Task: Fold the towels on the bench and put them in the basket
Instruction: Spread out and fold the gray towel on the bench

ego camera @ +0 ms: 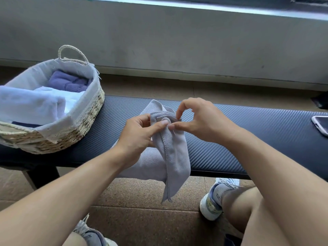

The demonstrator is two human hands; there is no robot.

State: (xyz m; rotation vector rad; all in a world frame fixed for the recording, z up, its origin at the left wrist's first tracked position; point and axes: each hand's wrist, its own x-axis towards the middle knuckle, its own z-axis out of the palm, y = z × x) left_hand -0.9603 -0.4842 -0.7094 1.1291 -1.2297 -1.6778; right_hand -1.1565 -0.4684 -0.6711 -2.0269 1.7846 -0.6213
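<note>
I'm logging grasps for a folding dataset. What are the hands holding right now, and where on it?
Both hold the grey towel at its top hem: left hand pinches one side, right hand the other.

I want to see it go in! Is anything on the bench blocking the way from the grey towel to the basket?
Nothing visible does. The bench lies bare between the grey towel and the wicker basket.

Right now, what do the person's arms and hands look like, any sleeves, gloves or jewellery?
Both forearms are bare with no sleeves in view. The left hand and right hand wear no gloves, and no rings, watch or bracelet show.
</note>
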